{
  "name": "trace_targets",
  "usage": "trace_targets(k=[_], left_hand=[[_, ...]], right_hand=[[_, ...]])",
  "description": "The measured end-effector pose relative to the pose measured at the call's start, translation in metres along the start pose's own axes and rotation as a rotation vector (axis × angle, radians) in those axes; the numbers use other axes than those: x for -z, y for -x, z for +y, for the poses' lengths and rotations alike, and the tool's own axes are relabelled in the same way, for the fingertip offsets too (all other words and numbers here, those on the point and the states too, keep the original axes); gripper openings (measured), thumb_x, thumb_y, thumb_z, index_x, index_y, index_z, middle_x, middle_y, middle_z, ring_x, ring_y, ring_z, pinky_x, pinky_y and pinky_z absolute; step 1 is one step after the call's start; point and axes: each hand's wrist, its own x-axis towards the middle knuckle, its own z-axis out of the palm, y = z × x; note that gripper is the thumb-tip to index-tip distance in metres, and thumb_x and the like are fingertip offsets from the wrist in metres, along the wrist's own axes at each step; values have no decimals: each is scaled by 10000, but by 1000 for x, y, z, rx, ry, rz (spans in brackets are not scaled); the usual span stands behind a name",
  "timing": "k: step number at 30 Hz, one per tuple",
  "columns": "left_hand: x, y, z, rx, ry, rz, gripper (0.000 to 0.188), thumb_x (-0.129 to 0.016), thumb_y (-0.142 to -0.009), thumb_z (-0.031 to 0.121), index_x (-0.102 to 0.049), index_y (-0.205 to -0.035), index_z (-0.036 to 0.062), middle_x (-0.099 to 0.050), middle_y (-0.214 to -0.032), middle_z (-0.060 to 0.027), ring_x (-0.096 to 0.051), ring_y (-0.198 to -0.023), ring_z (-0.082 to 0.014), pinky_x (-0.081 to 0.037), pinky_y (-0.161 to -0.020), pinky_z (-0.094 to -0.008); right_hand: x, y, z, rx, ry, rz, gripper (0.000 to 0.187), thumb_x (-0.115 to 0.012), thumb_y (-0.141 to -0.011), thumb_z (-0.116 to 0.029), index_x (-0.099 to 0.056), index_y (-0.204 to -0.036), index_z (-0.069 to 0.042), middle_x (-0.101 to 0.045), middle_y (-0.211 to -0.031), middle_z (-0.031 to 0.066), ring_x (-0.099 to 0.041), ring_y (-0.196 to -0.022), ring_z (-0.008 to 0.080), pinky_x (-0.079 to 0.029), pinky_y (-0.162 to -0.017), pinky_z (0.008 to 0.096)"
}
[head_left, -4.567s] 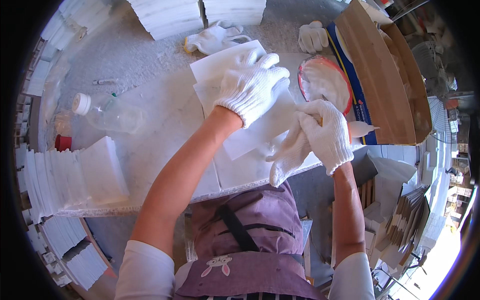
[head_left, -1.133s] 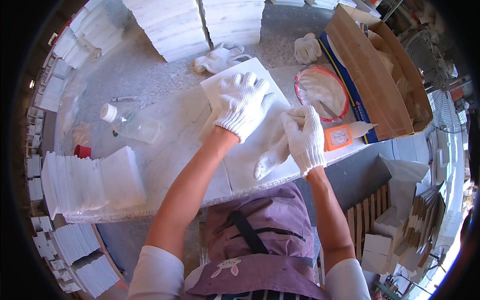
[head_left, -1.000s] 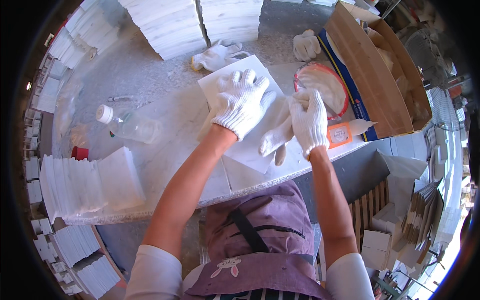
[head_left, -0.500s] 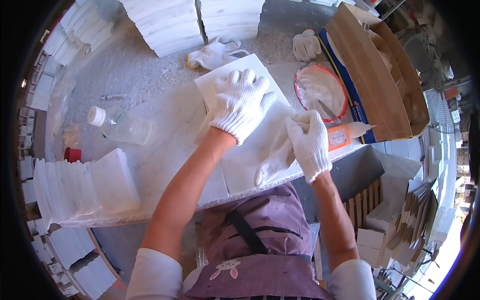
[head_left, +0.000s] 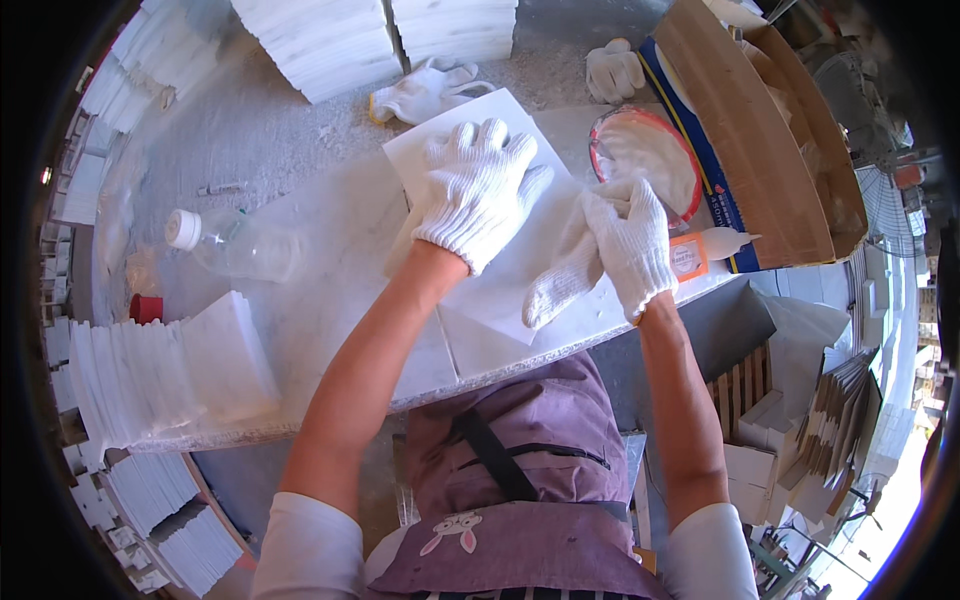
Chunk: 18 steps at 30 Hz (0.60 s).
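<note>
My left hand (head_left: 478, 200), in a white knit glove, presses flat on a white stone-like tile (head_left: 412, 152) with its fingers spread. The tile lies at an angle on the pale marbled bench top. To the right, my right hand (head_left: 630, 240), gloved too, is closed on a bunched white cloth (head_left: 560, 286) that looks like another knit glove. The cloth's loose end hangs toward me over the tile's near right part. Just beyond this hand stands a red-rimmed bowl (head_left: 690, 180) of white paste. An orange-labelled bottle with a white nozzle (head_left: 690, 257) lies beside it.
A cardboard box (head_left: 745, 150) borders the bench's right side. Spare white gloves (head_left: 425, 93) lie beyond the tile. On the left are a clear plastic bottle (head_left: 245, 247), a red cap (head_left: 146, 308) and upright tiles (head_left: 170, 375). Tall tile stacks (head_left: 320, 45) stand at the back.
My right hand has moved away from me and slightly right, drawing the bunched cloth along. My left hand stays spread on the tile.
</note>
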Motion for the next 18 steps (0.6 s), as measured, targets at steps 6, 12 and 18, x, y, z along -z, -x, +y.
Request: trace_targets(k=[6, 12, 18], left_hand=[[-7, 6, 1, 9, 17, 12, 223, -578, -913, 339, -584, -941, 119, -549, -950, -102, -519, -952, -339, -392, -794, -510], [-4, 3, -2, -9, -18, 11, 220, -587, -905, 336, -584, -932, 118, -553, -945, -100, -522, -946, -335, -388, -786, -505], [2, -2, 1, 2, -14, -13, 245, -584, -905, 367, -585, -926, 123, -550, -927, -91, -529, -938, -319, -389, -782, -503]], right_hand=[[-1, 16, 9, 28, 84, -19, 242, -675, -838, -191, -582, -932, 12, -656, -812, 134, -632, -772, 196, -506, -727, 339], [-2, 8, 11, 0, 45, -26, 264, -683, -835, -208, -581, -944, 10, -652, -812, 127, -620, -761, 188, -501, -694, 320], [1, -3, 4, -34, -25, -25, 264, -675, -837, -203, -587, -958, 14, -653, -817, 135, -617, -789, 173, -495, -716, 333]])
